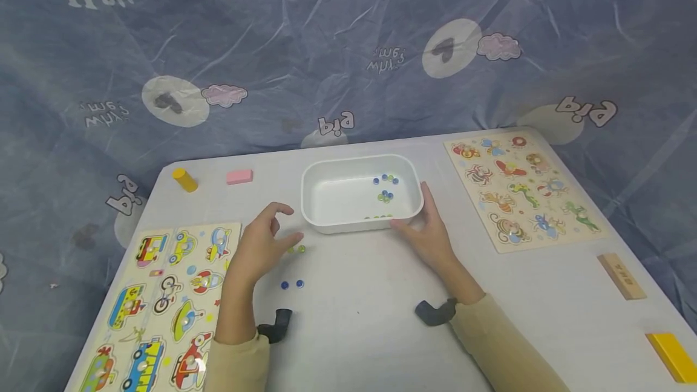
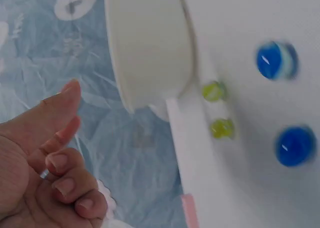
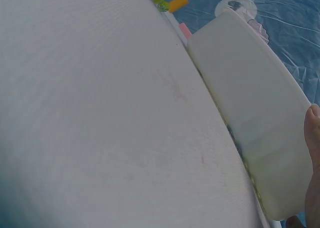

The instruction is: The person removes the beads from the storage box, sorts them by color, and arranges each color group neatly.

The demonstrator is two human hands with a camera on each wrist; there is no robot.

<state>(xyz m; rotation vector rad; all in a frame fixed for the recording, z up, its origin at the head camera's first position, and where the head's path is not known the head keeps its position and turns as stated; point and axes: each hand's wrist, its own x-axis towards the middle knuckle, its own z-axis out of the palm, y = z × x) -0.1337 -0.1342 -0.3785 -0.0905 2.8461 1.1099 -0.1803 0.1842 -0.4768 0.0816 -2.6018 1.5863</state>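
Observation:
A white plastic tray [image 1: 332,225] stands on the table with several blue and green marbles [image 1: 385,196] inside, mostly towards its right side. My right hand [image 1: 432,238] grips the tray's right front corner, thumb at the front wall and fingers along the right side. In the right wrist view only part of that thumb [image 3: 313,138] shows at the edge. My left hand [image 1: 264,244] hovers left of the tray, thumb and index finger apart, holding nothing visible. Close by on the table lie two green marbles [image 2: 221,128] and two blue marbles [image 2: 295,146].
At left lies a vehicle puzzle board [image 1: 163,301]; at right, an insect puzzle board [image 1: 530,189]. A yellow cylinder [image 1: 185,179] and a pink block [image 1: 239,176] sit at the back left. Along the right edge are a wooden block [image 1: 621,277] and a yellow block [image 1: 672,357].

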